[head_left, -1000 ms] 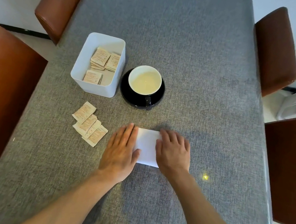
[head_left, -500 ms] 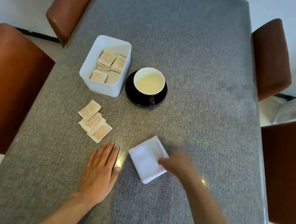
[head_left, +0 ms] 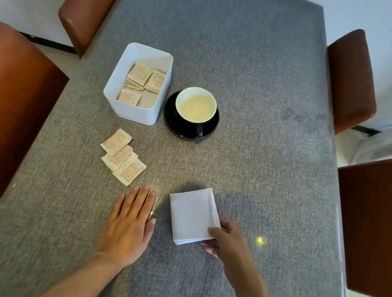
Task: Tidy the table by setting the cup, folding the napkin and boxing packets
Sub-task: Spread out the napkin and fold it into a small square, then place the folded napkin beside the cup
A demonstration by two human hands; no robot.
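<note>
while both hands rest low in view, the grey table [head_left: 259, 107] stretches away beyond them, with four brown chairs [head_left: 7, 110] along its two long sides, two out past each hand. far ahead of the left hand [head_left: 128, 224] stands the white box [head_left: 133, 111], open at the top, holding several packets in loose stacks. just beside the box, ahead of the gap between the hands, the black saucer [head_left: 169, 116] carries the cup [head_left: 195, 106], white inside with pale liquid, its dark handle turned toward the person. the folded napkin [head_left: 191, 213], a white squarish pad of several layers, lies flat on the cloth between the hands, closer to the right one and turned a little askew. the left hand lies palm down on the table, fingers straight and close together, apart from the napkin's near edge. the right hand [head_left: 227, 240] pinches the napkin's near right corner, thumb on top and fingertips curled under the layered edge. just ahead of the left hand's fingertips, close but not touching, four loose packets [head_left: 123, 156] lie overlapping in a slanted row on the bare cloth.
</note>
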